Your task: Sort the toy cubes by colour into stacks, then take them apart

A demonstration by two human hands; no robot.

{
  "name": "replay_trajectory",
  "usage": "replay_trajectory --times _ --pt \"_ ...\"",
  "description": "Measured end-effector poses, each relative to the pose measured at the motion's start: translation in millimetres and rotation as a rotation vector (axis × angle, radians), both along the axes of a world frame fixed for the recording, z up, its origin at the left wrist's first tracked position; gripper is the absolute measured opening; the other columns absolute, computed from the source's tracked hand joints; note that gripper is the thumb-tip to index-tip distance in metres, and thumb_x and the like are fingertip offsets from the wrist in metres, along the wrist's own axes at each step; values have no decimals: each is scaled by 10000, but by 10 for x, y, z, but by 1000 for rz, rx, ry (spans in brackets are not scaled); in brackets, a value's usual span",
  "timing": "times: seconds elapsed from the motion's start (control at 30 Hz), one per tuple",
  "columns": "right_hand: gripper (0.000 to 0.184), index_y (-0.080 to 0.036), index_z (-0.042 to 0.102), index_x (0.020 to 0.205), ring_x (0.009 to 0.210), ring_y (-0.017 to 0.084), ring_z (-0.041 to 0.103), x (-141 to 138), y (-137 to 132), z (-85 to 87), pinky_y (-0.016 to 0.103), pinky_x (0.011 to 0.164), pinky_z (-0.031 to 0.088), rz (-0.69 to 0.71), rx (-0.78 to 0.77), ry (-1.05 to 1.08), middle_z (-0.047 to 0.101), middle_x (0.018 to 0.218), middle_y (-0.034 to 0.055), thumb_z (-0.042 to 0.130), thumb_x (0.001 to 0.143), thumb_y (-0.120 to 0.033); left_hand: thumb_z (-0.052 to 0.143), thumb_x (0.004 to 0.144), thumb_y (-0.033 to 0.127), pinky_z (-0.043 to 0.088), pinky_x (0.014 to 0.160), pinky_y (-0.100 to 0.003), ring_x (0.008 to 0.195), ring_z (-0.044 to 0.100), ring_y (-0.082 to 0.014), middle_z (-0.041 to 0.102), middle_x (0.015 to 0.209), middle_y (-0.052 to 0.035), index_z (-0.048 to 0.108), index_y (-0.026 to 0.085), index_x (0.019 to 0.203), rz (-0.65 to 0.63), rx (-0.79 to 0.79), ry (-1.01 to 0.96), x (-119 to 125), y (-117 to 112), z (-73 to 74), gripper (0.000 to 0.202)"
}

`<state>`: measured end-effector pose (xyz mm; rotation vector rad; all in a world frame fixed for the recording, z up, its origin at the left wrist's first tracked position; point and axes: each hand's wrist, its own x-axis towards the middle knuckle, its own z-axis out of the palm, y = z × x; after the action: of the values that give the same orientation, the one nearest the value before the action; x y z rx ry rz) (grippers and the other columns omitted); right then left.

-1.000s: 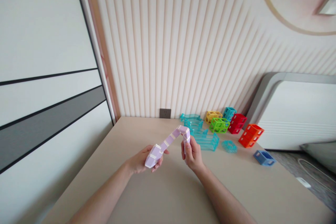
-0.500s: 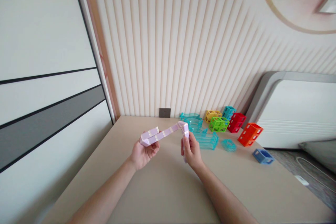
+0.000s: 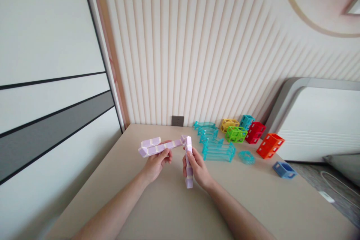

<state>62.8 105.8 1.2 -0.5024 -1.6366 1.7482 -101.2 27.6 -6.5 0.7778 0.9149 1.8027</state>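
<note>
Both hands hold one purple-and-white snake puzzle [image 3: 172, 144] above the table. It is bent: a doubled-back stretch lies at the left, a straight run slants to a corner, and a further section hangs down at the right. My left hand [image 3: 156, 164] is closed on the straight run, thumb on its near side. Around the hanging section my right hand [image 3: 197, 165] is closed, the thumb resting on its face. The lower end of that section sticks out below the right fingers. Some fingers of both hands are hidden behind the puzzle.
On the table [image 3: 157, 210], to the right, stand clear teal fence-like pieces [image 3: 219, 152], a teal ring [image 3: 246, 157], and yellow [image 3: 229, 124], green [image 3: 236, 134], red [image 3: 255, 132], orange [image 3: 270, 145] and blue [image 3: 284, 170] open-frame blocks. A wall socket [image 3: 177, 121] sits behind.
The puzzle has shifted left and turned, its right section now showing its full length downward. My left hand has moved its hold from the left bend to the straight run.
</note>
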Motion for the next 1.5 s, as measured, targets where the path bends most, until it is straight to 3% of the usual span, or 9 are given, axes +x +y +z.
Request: replay_trajectory --times 0.17,0.37,0.5,0.67,0.83,1.07,1.2,1.4,1.5 --pt "434 -189 560 1051 336 56 407 56 68 24 161 328 325 16 110 -83 428 543 -110 535 922 -603 792 750 513 367 488 -196 515 454 -80 519 538 51 691 121 947 152 49 -5 -99 22 40 451" --pt "446 -183 598 1039 366 64 405 115 118 68 172 349 330 137 221 -214 390 543 -101 510 934 -607 809 688 585 276 418 -161 429 315 -42 346 480 110 650 135 781 283 48 -66 -169 20 82 486" --pt "406 -193 588 904 386 69 380 162 125 163 185 367 324 183 285 -282 362 562 -91 479 952 -581 800 652 641 252 406 -158 411 258 -35 287 474 127 650 136 770 381 29 -25 -197 24 85 540" --pt "326 -192 626 840 499 76 399 216 113 242 195 490 292 227 592 -480 405 617 -69 486 965 -459 800 654 632 217 387 -159 395 254 -30 316 458 118 618 142 691 438 9 33 -266 33 60 524" --pt "221 -227 679 893 545 105 446 227 77 241 213 561 277 31 867 -625 521 623 -42 507 942 -358 784 713 581 201 385 -168 387 274 -25 369 465 104 669 117 757 459 4 103 -301 46 -9 480" --pt "293 -244 665 1175 593 144 536 167 99 78 222 580 323 -172 803 -554 657 733 2 515 942 -339 726 797 516 366 412 -199 473 446 -76 521 653 58 634 162 1160 359 1 392 -191 20 18 515" --pt "388 -211 619 1274 581 133 486 124 99 15 222 560 323 -151 717 -489 602 703 -19 536 947 -402 669 848 503 396 420 -209 493 458 -91 516 649 57 597 164 1230 334 -26 455 -186 42 -24 515" --pt "385 -153 662 916 633 125 460 100 70 65 231 581 322 -70 762 -392 554 715 -5 425 1010 -441 679 842 497 379 421 -206 479 440 -99 459 554 74 631 148 1136 287 -38 448 -180 44 -41 459" --pt "314 -156 647 1001 689 140 515 107 69 51 233 621 362 -51 790 -378 619 804 24 452 1001 -402 703 823 503 401 426 -209 522 465 -106 518 635 48 609 169 1170 241 17 363 -142 18 -23 491"
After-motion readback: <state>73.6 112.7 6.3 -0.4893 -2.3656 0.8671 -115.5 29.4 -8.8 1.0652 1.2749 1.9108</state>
